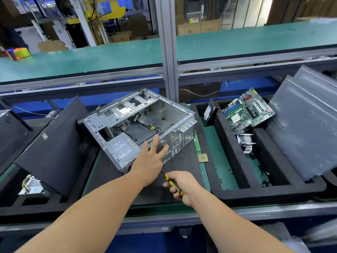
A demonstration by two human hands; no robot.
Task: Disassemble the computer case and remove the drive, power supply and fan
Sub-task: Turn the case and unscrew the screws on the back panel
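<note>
An open grey computer case (145, 114) lies on its side on a dark mat (182, 161). Its power supply (122, 148) sits in the near left corner, with loose cables (145, 126) on the case floor. A round fan grille (161, 146) shows on the near wall. My left hand (152, 157) reaches over that wall with fingers spread, just in front of the grille. My right hand (180, 185) grips a yellow-and-black screwdriver (171, 182) near the mat's front edge. A hard drive (209, 113) stands in the foam tray to the right.
The black foam tray (237, 161) on the right holds a motherboard (248, 110), a heatsink (245, 142) and grey side panels (306, 128). A CPU chip (202, 157) lies on the mat's right edge. Black panels (54, 147) lean at the left. An aluminium post (168, 52) rises behind the case.
</note>
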